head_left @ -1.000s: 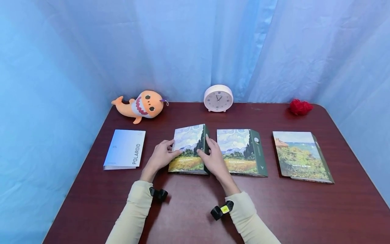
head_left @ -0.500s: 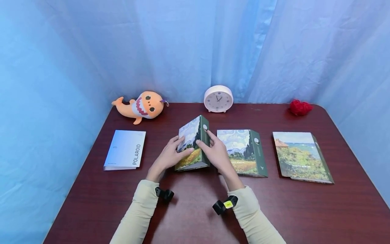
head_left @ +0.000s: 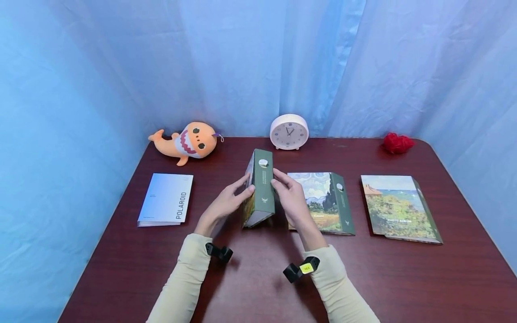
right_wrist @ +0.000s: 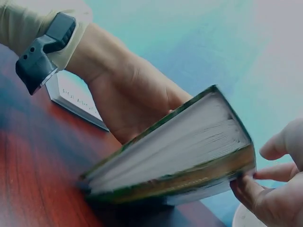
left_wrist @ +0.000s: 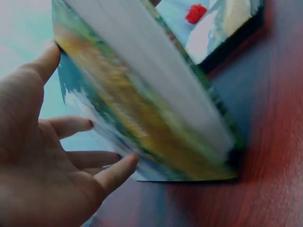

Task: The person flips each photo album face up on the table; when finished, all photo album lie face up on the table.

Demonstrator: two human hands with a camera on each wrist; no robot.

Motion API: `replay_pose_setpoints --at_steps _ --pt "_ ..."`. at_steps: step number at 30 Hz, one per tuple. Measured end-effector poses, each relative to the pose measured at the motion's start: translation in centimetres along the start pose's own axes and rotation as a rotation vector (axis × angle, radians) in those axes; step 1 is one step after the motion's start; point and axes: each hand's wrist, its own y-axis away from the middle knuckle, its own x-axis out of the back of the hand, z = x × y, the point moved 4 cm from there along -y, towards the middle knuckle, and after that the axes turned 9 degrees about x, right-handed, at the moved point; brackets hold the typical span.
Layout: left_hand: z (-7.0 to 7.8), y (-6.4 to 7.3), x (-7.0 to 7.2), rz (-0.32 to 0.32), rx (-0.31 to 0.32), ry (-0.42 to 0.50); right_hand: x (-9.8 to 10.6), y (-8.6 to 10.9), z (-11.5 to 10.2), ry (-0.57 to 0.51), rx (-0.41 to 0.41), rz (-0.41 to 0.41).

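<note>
Dark-red table [head_left: 258, 282]: one green-spined album [head_left: 265, 186], tilted spine-up, was held between left hand [head_left: 225, 203] and right hand [head_left: 293, 201], both with fingers extended.

Left fingers [left_wrist: 45, 64] contact a tilted album [left_wrist: 128, 104] with its page block [left_wrist: 156, 66] exposed; red object [left_wrist: 195, 13] lies beyond, tabletop [left_wrist: 279, 156] at right.

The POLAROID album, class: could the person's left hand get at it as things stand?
Probably yes: with only tabletop between them in the head view, the left hand could reach the POLAROID album after leaving the tilted green-spined photo album it touches.
</note>
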Motion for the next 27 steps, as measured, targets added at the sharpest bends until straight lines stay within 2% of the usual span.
replay_pose_setpoints --at_steps 5,10,17,23,27 --pt "0.6 0.4 0.6 -0.038 -0.089 0.097 -0.5 0.0 -0.5 0.041 0.034 -0.035" --pt "1.2 0.8 1.6 -0.042 -0.127 0.201 -1.6 0.0 -0.6 0.139 0.101 -0.048" --pt "1.3 1.6 3.1 -0.012 -0.141 0.219 -3.0 -0.1 -0.8 0.271 0.172 -0.059" --pt "1.2 2.3 4.1 0.000 -0.129 0.207 -3.7 -0.3 -0.2 0.304 0.184 -0.107" --pt "1.2 2.7 4.8 0.036 -0.109 0.179 -4.1 -0.4 0.4 0.327 0.187 -0.156"
